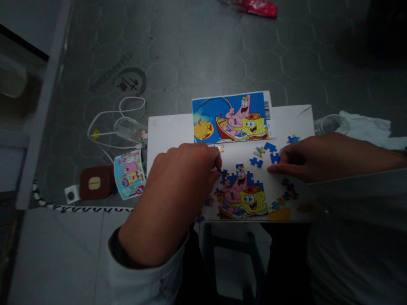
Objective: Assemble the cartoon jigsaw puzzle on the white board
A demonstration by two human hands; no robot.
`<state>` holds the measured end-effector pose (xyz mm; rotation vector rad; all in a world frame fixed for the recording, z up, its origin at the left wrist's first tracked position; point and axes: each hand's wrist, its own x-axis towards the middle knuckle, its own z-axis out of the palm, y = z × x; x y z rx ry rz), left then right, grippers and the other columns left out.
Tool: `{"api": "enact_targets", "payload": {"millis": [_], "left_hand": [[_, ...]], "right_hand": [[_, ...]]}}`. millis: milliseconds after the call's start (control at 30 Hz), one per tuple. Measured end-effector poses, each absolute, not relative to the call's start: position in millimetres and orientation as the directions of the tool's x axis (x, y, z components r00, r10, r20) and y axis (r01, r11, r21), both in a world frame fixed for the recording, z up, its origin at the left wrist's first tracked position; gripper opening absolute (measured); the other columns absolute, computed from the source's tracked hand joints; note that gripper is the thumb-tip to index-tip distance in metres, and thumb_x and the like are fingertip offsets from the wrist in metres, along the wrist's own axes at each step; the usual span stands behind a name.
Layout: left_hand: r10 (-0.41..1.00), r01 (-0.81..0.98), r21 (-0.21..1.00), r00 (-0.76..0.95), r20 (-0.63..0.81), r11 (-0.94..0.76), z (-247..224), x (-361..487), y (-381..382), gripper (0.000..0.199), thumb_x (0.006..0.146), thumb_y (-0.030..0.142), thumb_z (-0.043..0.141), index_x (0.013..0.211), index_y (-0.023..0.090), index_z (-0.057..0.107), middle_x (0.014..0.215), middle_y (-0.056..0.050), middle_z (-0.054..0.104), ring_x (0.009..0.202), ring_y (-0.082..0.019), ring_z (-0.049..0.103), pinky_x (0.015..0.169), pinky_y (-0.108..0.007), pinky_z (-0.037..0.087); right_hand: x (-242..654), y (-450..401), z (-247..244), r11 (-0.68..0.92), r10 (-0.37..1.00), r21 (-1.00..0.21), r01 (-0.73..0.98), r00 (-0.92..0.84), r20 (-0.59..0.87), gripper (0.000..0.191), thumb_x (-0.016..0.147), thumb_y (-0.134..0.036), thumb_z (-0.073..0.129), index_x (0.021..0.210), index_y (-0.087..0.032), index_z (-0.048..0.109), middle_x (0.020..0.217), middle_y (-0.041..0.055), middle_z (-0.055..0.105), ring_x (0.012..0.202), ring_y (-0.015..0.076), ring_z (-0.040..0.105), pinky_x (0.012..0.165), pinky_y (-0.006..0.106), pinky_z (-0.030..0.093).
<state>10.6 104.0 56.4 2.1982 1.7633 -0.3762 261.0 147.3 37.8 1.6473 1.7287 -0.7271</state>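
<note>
A partly assembled jigsaw puzzle (237, 195), with a pink starfish and a yellow sponge figure, lies on a white board (168, 127). At its upper left edge, my left hand (187, 178) is closed in a pinch at a dark blue puzzle piece (223, 172), which the fingers partly cover. On the right, my right hand (302, 159) has its thumb and fingers apart, low over the board. Its fingertips are beside a blue puzzle piece (275, 158) and seem to touch it. Other loose blue pieces (256, 162) lie between the hands.
A printed reference picture (233, 116) lies at the board's far edge. More pieces (289, 188) are by my right forearm. Left of the board are a cartoon card (129, 174), a brown box (97, 183) and a white cable (104, 112). A clear cup (333, 125) and white tissue (365, 126) are right.
</note>
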Motion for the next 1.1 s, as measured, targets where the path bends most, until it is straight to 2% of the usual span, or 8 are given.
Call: {"api": "enact_targets", "payload": {"millis": [167,467,633,767,900,1100], "left_hand": [[0.899,0.965,0.095,0.264,-0.348,-0.246,53.8,10.8,103.2,0.02,0.098,0.027,0.068,0.104,0.035,0.085,0.099,-0.004,0.085,0.079,-0.031,0.076,0.065,-0.037,0.037],[0.886,0.953,0.146,0.302,-0.351,-0.267,51.4,7.8,102.3,0.02,0.098,0.022,0.065,0.102,0.032,0.083,0.094,-0.005,0.082,0.076,-0.029,0.073,0.067,-0.037,0.039],[0.87,0.952,0.14,0.307,-0.387,-0.273,53.7,10.0,105.4,0.016,0.097,0.024,0.068,0.099,0.032,0.082,0.093,-0.004,0.082,0.074,-0.027,0.072,0.066,-0.036,0.037],[0.865,0.953,0.146,0.304,-0.399,-0.267,54.1,11.7,105.8,0.02,0.097,0.024,0.069,0.108,0.033,0.084,0.097,-0.005,0.085,0.077,-0.027,0.075,0.066,-0.035,0.04],[0.86,0.953,0.136,0.302,-0.41,-0.27,52.5,11.5,104.7,0.02,0.098,0.025,0.069,0.106,0.033,0.086,0.096,-0.006,0.086,0.079,-0.028,0.078,0.067,-0.036,0.044],[0.86,0.956,0.134,0.294,-0.416,-0.262,52.9,12.7,105.0,0.02,0.1,0.028,0.068,0.106,0.033,0.087,0.098,-0.006,0.086,0.08,-0.029,0.078,0.071,-0.038,0.049]], "right_hand": [[262.6,146.9,36.5,0.076,0.649,0.031,0.997,-0.026,-0.76,0.035,0.096,-0.055,0.075,0.071,-0.031,0.078,0.08,0.0057,0.083,0.067,0.0276,0.072,0.068,0.046,0.053],[266.3,147.7,32.8,0.108,0.676,-0.016,0.994,-0.085,-0.732,0.043,0.092,-0.069,0.073,0.069,-0.032,0.077,0.075,0.0064,0.082,0.06,0.0273,0.07,0.059,0.044,0.053],[264.5,147.2,36.0,0.092,0.669,-0.005,0.996,-0.065,-0.741,0.039,0.093,-0.064,0.075,0.069,-0.032,0.077,0.075,0.0059,0.082,0.064,0.0282,0.072,0.064,0.046,0.054],[264.2,146.6,36.5,0.08,0.661,-0.008,0.997,-0.059,-0.748,0.041,0.093,-0.063,0.076,0.067,-0.032,0.075,0.075,0.006,0.081,0.064,0.0279,0.071,0.066,0.047,0.054],[264.1,147.2,35.4,0.089,0.662,-0.017,0.996,-0.072,-0.746,0.046,0.093,-0.068,0.073,0.066,-0.031,0.074,0.072,0.0071,0.079,0.061,0.028,0.069,0.064,0.048,0.054],[262.3,146.8,37.6,0.051,0.647,-0.017,0.999,-0.046,-0.761,0.041,0.095,-0.059,0.077,0.067,-0.03,0.074,0.077,0.0077,0.08,0.066,0.0289,0.07,0.068,0.048,0.053]]}}
